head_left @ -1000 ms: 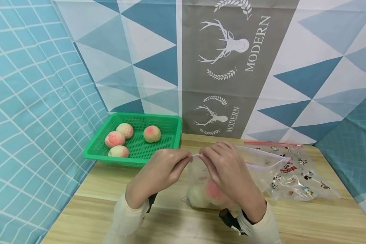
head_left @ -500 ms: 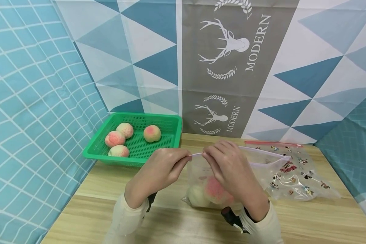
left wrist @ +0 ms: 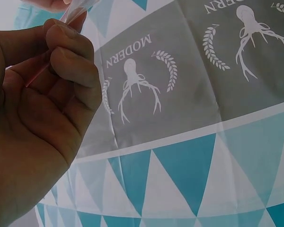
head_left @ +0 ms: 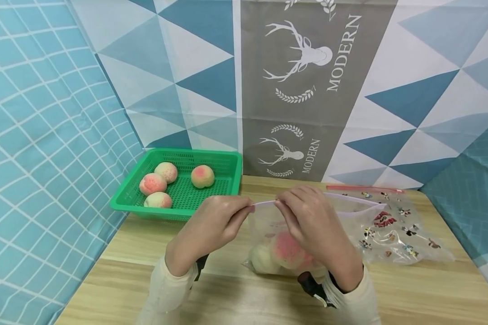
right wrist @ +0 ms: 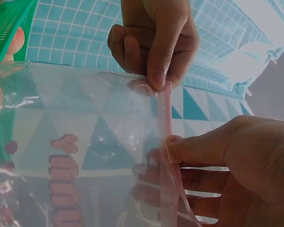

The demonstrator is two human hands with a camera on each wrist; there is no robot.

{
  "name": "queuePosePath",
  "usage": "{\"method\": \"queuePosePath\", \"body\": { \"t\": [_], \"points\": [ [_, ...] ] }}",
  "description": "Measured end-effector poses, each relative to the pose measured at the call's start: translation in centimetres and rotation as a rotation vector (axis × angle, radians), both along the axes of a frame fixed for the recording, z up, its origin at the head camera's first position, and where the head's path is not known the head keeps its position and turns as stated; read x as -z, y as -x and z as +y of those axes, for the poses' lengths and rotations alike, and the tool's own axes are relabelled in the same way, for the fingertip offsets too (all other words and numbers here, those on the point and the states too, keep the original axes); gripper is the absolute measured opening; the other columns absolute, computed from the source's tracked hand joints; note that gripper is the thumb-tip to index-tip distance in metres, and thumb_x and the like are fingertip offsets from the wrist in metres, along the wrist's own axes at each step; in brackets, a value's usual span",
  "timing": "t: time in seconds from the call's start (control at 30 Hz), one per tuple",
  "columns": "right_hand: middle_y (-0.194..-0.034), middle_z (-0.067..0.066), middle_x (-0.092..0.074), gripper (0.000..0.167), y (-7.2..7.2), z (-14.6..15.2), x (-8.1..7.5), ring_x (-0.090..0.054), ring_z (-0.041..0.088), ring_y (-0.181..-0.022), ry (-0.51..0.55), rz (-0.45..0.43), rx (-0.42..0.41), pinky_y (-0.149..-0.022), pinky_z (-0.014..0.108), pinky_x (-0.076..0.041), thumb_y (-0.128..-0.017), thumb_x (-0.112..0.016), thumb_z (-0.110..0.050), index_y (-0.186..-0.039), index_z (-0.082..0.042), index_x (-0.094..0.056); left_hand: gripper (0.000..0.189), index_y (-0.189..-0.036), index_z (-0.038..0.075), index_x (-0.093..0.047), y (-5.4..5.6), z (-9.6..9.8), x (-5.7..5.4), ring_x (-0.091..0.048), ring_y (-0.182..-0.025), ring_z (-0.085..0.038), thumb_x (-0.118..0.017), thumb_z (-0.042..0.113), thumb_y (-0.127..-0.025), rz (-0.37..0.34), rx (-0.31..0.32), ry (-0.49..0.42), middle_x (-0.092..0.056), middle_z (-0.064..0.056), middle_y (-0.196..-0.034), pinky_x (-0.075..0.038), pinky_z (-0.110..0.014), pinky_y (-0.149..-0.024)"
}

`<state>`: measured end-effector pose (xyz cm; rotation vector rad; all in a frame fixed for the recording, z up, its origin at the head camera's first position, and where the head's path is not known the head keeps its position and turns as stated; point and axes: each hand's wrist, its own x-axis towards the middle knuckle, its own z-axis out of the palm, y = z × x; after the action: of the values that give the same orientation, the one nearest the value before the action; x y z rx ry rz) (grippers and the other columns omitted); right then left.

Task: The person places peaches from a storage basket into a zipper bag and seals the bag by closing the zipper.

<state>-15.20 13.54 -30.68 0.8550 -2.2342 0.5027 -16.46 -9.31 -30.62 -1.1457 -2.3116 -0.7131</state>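
Observation:
A clear zip-lock bag (head_left: 262, 228) with a pale purple zip strip stands on the wooden table, with peaches (head_left: 288, 251) showing through its side. My left hand (head_left: 217, 221) pinches the bag's top left corner between thumb and fingers. Farther along the same strip, my right hand (head_left: 311, 223) pinches the zip, its thumb on one side and fingers behind. Between the hands the strip runs as one thin line; right of my right hand the bag's mouth gapes. In the right wrist view the strip (right wrist: 165, 111) looks pinkish, and pink print shows on the bag.
A green plastic basket (head_left: 119, 201) holding several peaches (head_left: 153, 184) stands at the back left. Behind and right of the bag lies another clear bag (head_left: 410, 225) with cartoon prints and a red zip strip. Patterned cloth (head_left: 280, 104) hangs behind the table.
My right hand has slid a little to the right along the zip strip, widening the gap between the hands. The left hand keeps its pinch at the corner, nearly unmoved.

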Motion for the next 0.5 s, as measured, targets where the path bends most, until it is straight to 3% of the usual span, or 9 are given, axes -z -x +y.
{"method": "queuePosePath", "body": {
  "t": [0.5],
  "points": [
    [-0.087, 0.007, -0.072, 0.004, 0.48, 0.97, -0.28, -0.066, 0.028, -0.088, -0.01, -0.011, 0.011, -0.088, 0.046, -0.049, -0.088, -0.072, -0.007, -0.09, -0.004, -0.072, 0.01, -0.088, 0.011, -0.071, 0.21, -0.12, -0.1, -0.046, -0.058, -0.005, -0.065, 0.013, -0.096, -0.014, -0.022, 0.001, -0.053, 0.009, -0.068, -0.042, -0.02, -0.056]
  ]
}}
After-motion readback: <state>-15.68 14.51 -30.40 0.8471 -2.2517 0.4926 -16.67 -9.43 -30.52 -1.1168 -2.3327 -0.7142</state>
